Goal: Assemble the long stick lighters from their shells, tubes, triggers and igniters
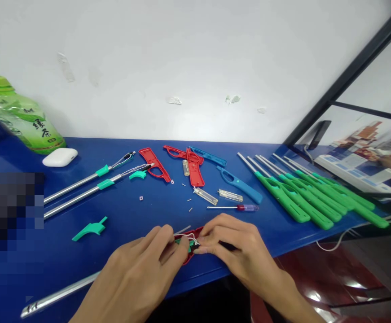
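Near the table's front edge, my left hand (138, 269) grips a red lighter handle half (187, 261), its thumb and fingers closed over the casing. A green trigger piece (191, 243) lies inside the casing, with white wires (189, 234) looping above it. My right hand (237, 244) is closed too, its fingertips pinching at the wire ends and a small black part in the casing; the exact grip is partly hidden. A metal lighter tube (60, 290) runs out to the lower left from under my left hand.
Behind lie red handle halves (153, 163), blue handle halves (240, 184), clear fuel tanks (206, 196) and a screwdriver (247, 207). Green lighters (292, 202) are lined up at right. Tubes with wires (84, 202), a green trigger (92, 229), a white case (60, 157) and a bottle (30, 119) are left.
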`<state>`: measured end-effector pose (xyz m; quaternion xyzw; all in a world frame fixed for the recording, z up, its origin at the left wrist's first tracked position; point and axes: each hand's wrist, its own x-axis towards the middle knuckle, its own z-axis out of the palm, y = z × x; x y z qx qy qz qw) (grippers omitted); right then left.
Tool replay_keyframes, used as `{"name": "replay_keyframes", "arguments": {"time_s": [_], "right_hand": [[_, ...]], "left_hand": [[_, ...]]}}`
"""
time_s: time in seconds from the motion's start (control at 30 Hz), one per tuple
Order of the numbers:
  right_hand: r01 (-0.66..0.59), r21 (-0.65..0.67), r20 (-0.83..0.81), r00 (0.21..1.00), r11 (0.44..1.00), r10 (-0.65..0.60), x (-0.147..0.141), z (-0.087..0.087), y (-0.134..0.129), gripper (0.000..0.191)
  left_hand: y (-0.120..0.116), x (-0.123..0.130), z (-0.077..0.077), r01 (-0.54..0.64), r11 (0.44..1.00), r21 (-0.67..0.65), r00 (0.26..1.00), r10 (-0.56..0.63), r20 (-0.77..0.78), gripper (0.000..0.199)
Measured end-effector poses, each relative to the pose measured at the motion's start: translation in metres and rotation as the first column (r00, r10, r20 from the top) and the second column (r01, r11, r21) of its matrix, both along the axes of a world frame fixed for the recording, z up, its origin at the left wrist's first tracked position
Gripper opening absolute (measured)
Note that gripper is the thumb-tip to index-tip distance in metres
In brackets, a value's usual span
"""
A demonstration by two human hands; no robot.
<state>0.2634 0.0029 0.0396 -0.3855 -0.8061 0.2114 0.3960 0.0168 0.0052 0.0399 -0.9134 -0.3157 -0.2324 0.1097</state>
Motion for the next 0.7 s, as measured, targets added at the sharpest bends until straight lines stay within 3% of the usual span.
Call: {"name": "replay_keyframes", "arguments": {"time_s": [0.33, 0.57, 0.7], "right_hand": [[-0.027, 0.031, 0.109, 0.994, 0.999, 0.024, 0.003, 0.0, -0.009, 0.006], [-0.038, 0.008, 0.123, 0.992, 0.999, 0.037, 0.004, 0.0, -0.01, 0.006], [-0.031, 0.022, 0.097, 0.995, 0.999, 0.029, 0.003, -0.002, -0.01, 0.004]], "left_hand": [[-0.007, -0.005, -0.002, -0.022, 0.999, 0.041, 0.993, 0.027, -0.115, 0.046], [-0.013, -0.001, 0.006, -0.088, 0.996, -0.011, 0.991, 0.086, -0.103, 0.047], [-0.013, -0.007, 0.0, -0.095, 0.995, -0.022, 0.995, 0.095, -0.038, 0.054]]}}
